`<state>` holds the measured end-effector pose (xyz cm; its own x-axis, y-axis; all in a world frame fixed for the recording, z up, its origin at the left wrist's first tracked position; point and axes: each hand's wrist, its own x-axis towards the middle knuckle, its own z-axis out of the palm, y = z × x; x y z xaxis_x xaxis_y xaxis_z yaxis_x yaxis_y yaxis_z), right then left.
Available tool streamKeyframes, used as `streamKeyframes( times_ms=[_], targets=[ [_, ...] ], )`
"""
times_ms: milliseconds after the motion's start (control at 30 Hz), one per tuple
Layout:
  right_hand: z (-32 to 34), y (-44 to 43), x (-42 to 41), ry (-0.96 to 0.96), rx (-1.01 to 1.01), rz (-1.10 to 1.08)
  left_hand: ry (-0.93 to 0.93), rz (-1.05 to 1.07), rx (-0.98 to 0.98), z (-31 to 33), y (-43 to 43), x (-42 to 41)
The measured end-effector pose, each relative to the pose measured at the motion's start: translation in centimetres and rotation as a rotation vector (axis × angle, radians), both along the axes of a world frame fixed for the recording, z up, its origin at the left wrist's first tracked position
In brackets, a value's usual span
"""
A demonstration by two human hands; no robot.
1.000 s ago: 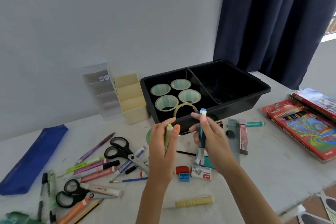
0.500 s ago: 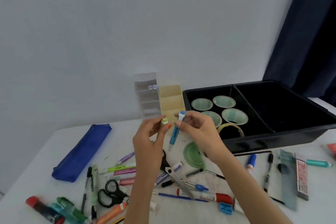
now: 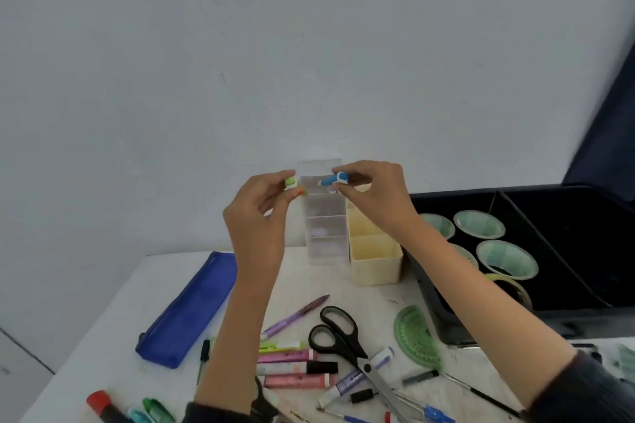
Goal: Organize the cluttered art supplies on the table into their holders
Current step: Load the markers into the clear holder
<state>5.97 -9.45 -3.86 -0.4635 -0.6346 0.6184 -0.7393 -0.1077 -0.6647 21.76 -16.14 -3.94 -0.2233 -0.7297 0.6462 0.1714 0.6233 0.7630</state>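
Holders, two, upright at back of table (image 3: pixel 374 299): clear tiered holder (image 3: pixel 323 227), cream holder (image 3: pixel 376 257) just beside it on the right. Hands, two, raised level with clear holder's top tier. Right hand (image 3: pixel 378 197) nearer, fingers pinching blue marker (image 3: pixel 330 180), long axis near level, pointing left across that tier. Left hand (image 3: pixel 259 216) just left of holder, fingers pinching green-capped marker (image 3: pixel 291 182). Markers held: two, one per hand.

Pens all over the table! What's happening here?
Someone is tidying art supplies. The left hand pinches a green pen and the right hand pinches a blue pen, both held up by the top of the clear holder. Scissors and many other pens lie loose on the table.
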Motion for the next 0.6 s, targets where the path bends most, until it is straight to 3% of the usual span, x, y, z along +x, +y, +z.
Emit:
streamKeyframes(
  times_ms=[267, 600],
  targets=[
    [-1.0, -4.8, -1.3, 0.443, 0.464, -0.056, 0.006, -0.066, 0.065, -0.7, -2.7, -2.5],
    [0.9, -6.4, -0.3, 0.572, 0.708, -0.17, -0.205, -0.007, -0.156, -2.4, -5.5, -4.2]
  ],
)
